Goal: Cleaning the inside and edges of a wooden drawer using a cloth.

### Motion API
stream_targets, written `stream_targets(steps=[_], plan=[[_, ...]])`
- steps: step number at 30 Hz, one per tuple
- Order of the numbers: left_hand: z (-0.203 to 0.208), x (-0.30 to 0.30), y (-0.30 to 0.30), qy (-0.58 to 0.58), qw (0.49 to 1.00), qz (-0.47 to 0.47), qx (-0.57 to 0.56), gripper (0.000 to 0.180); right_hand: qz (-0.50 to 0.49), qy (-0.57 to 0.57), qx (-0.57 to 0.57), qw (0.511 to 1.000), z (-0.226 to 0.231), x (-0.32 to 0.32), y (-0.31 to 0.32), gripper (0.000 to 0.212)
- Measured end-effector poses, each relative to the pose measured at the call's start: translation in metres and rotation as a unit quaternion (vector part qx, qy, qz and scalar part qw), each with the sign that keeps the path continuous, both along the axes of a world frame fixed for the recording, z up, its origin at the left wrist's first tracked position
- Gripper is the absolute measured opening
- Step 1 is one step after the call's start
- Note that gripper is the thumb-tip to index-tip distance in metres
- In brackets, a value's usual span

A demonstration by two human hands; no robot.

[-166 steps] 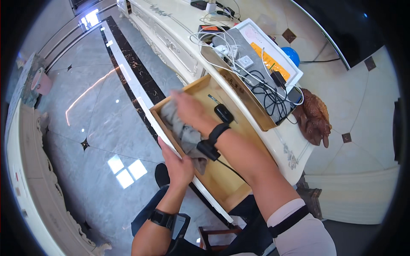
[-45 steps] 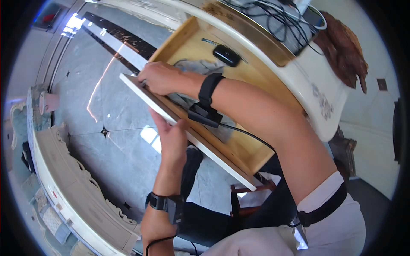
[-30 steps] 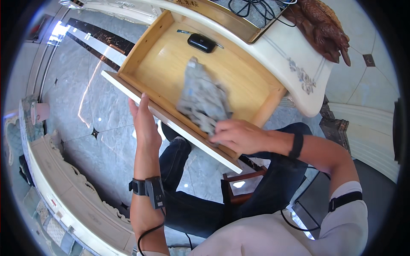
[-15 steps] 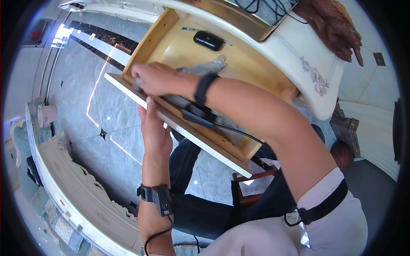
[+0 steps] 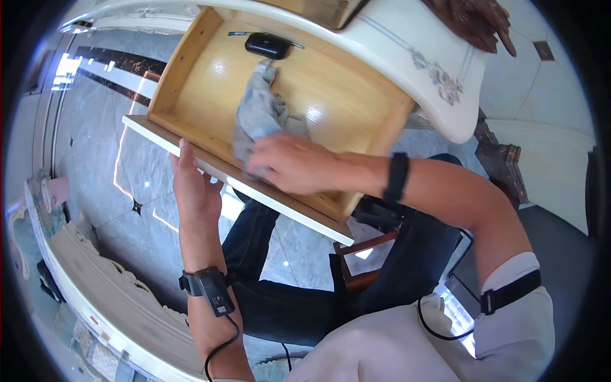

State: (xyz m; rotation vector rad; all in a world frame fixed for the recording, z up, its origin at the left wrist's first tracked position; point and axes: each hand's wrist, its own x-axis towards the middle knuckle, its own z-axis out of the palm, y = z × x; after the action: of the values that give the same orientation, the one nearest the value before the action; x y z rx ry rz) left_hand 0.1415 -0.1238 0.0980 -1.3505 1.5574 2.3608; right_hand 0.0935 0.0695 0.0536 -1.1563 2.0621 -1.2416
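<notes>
A wooden drawer (image 5: pixel 344 105) with a white front is pulled out before me. My right hand (image 5: pixel 296 164) is closed on a crumpled grey cloth (image 5: pixel 258 105), inside the drawer close to its front panel; motion smears the fingers a little. From the hand, the rest of the cloth trails across the drawer bottom toward the back. My left hand (image 5: pixel 196 188) grips the drawer front from outside, its thumb up at the top edge and the other fingers partly hidden. At the back of the drawer lies a glossy black oval case (image 5: pixel 267 46), with a thin slim object poking out behind it.
The white dresser top (image 5: pixel 407 48) with painted flowers curves above the drawer, and a brown carved figure (image 5: pixel 471 22) stands at its far right. A wooden stool (image 5: pixel 366 254) is below, near my legs. A long pale carved cabinet (image 5: pixel 95 274) runs along the left.
My right hand has swept from the drawer's front left corner toward the right, drawing the cloth along. The left hand keeps its grip on the drawer front. The whole view has shifted slightly.
</notes>
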Motion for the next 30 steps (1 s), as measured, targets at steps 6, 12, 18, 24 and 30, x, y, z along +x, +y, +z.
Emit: stream_targets(steps=[6, 12, 18, 24, 30], plan=[[0.002, 0.001, 0.002, -0.011, 1.000, 0.015, -0.016, 0.051, 0.134, 0.012, 0.063, 0.989, 0.019, 0.045, 0.121, 0.013], [0.000, 0.000, 0.001, -0.001, 1.000, -0.008, 0.010, 0.054, 0.079, 0.023, 0.036, 0.996, 0.017, 0.045, 0.104, 0.013], [-0.007, 0.002, -0.008, 0.032, 0.999, -0.006, 0.039, 0.053, 0.059, -0.049, 0.017, 0.997, 0.002, 0.016, 0.037, 0.019], [-0.001, -0.002, -0.001, 0.013, 1.000, -0.004, 0.020, 0.052, 0.060, -0.065, 0.041, 0.995, 0.009, 0.025, 0.065, 0.015], [-0.005, 0.001, -0.011, 0.011, 1.000, -0.014, 0.021, 0.050, 0.123, 0.021, -0.025, 0.992, 0.020, 0.058, 0.129, 0.008]])
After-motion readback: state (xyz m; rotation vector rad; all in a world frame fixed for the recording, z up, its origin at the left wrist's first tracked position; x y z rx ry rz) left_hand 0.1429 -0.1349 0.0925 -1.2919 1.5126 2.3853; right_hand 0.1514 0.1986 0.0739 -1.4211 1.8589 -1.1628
